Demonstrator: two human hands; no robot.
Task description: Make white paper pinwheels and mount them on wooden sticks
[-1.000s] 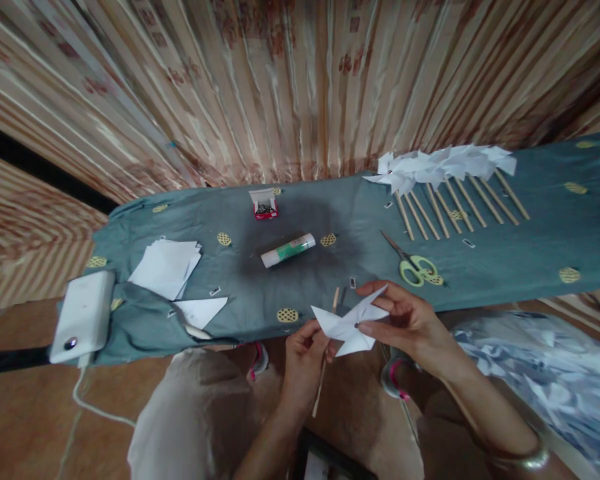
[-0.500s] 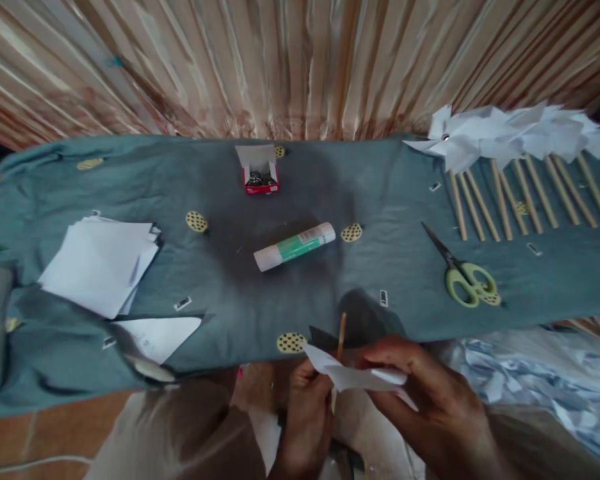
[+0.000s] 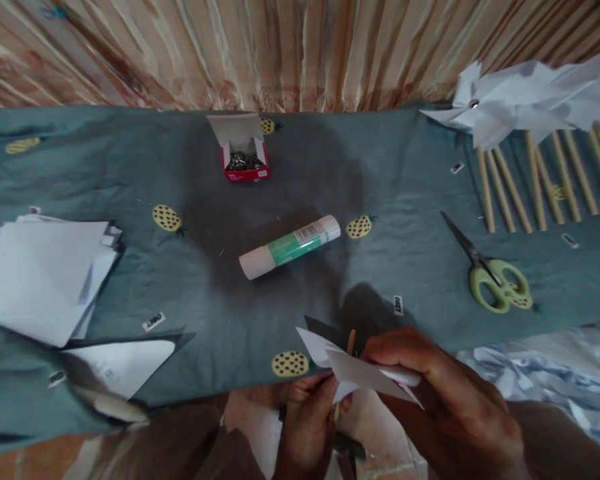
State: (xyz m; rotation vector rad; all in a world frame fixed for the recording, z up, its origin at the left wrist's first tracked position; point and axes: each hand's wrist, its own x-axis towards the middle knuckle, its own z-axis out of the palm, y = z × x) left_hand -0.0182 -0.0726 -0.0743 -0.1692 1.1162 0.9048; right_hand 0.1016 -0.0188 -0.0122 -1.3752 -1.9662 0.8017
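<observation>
A left hand pinches the stick, a right hand grips the paper pinwheel, and squeezing hard could crease it.

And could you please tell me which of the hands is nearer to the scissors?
Right. The right hand is on the near side of the scissors, slightly to their left; the left hand is much farther left.
</observation>
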